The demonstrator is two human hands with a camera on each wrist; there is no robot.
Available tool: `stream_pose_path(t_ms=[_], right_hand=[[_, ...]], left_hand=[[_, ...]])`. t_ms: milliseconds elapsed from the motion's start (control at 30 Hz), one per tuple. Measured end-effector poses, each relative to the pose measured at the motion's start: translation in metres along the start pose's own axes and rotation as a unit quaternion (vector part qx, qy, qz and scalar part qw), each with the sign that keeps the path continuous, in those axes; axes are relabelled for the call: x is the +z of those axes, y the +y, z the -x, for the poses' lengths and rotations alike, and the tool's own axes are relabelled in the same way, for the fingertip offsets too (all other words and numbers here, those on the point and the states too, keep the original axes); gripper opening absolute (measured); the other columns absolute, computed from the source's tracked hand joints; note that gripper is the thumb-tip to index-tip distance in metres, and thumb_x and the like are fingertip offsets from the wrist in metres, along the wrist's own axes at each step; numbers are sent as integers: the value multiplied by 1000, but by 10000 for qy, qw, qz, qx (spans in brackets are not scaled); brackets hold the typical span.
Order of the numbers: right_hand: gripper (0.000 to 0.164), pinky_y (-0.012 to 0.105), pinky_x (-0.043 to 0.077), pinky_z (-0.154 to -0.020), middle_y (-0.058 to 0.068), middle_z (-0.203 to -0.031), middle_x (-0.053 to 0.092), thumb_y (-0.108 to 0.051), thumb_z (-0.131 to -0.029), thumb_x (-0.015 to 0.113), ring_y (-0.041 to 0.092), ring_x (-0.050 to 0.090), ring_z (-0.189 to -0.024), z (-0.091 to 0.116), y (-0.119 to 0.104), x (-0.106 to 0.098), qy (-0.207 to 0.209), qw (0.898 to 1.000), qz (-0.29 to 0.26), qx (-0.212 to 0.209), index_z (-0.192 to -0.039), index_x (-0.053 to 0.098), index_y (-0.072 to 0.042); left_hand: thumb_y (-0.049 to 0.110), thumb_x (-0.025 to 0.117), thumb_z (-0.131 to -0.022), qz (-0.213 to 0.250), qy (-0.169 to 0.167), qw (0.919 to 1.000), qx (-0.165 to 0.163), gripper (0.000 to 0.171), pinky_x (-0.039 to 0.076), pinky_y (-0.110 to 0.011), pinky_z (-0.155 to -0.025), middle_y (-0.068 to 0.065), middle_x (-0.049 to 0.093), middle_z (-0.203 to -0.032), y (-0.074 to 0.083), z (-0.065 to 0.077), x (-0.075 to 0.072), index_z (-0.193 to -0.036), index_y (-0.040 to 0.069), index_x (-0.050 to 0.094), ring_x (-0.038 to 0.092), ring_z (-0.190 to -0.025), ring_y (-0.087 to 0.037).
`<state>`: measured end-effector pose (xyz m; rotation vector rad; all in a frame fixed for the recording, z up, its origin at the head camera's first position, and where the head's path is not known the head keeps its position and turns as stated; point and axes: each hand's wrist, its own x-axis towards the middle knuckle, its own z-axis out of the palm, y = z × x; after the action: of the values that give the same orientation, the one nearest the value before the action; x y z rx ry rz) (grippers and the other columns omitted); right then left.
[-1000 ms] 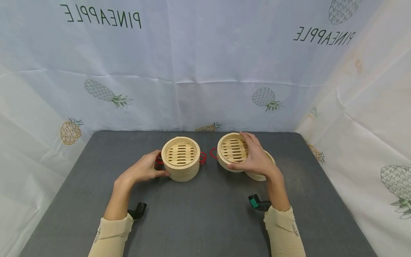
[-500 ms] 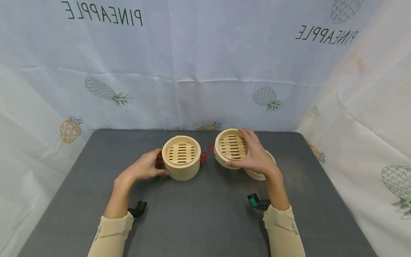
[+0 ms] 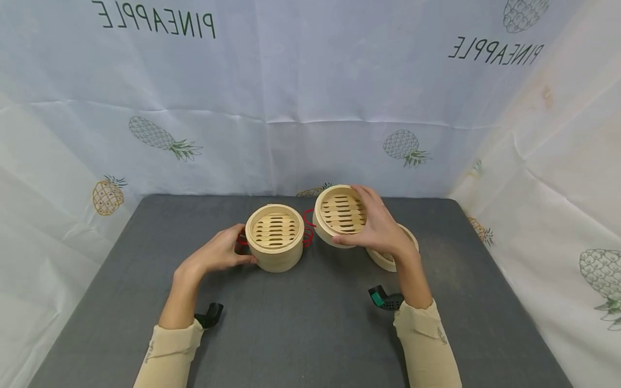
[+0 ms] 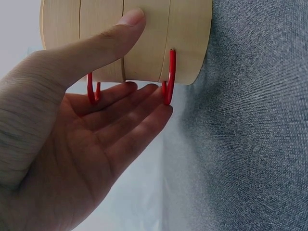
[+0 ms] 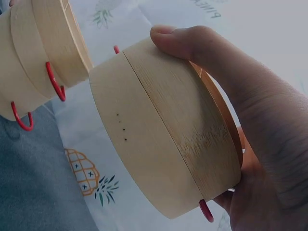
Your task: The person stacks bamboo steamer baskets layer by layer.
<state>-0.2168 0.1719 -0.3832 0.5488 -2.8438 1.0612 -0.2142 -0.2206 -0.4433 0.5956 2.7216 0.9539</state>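
Two stacked bamboo steamer baskets (image 3: 276, 258) stand upright on the dark table, red loop handles at their sides. My left hand (image 3: 220, 251) holds this stack from the left; in the left wrist view the thumb (image 4: 132, 17) lies on the wall and the fingers (image 4: 130, 122) reach behind the handles. My right hand (image 3: 375, 223) grips another bamboo steamer basket (image 3: 342, 213), raised and tilted, right of the stack. Its thumb (image 5: 175, 41) presses the rim side in the right wrist view; the other fingers are mostly hidden behind the basket.
A further bamboo piece (image 3: 382, 261) lies on the table (image 3: 301, 334) under the right forearm, partly hidden. A white pineapple-print curtain (image 3: 291, 156) hangs behind the table's far edge. Black wrist devices (image 3: 385, 297) jut out near both sleeves.
My right hand has carried its basket up and left, closer to the stack, uncovering more of the piece on the table. The left hand and stack have hardly moved.
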Motion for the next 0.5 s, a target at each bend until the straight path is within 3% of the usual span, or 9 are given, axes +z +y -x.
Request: stream_pose_path(t_ms=[500], right_hand=[[127, 65, 42, -123, 11, -174, 31, -50, -71, 98, 34, 41, -155, -12, -8, -4, -42, 9997, -77, -217, -172, 29, -19]], left_hand=[[24, 93, -89, -1, -24, 10000, -9, 74, 63, -53, -100, -23, 71, -131, 0, 0, 0, -144, -7, 55, 73, -119, -37]])
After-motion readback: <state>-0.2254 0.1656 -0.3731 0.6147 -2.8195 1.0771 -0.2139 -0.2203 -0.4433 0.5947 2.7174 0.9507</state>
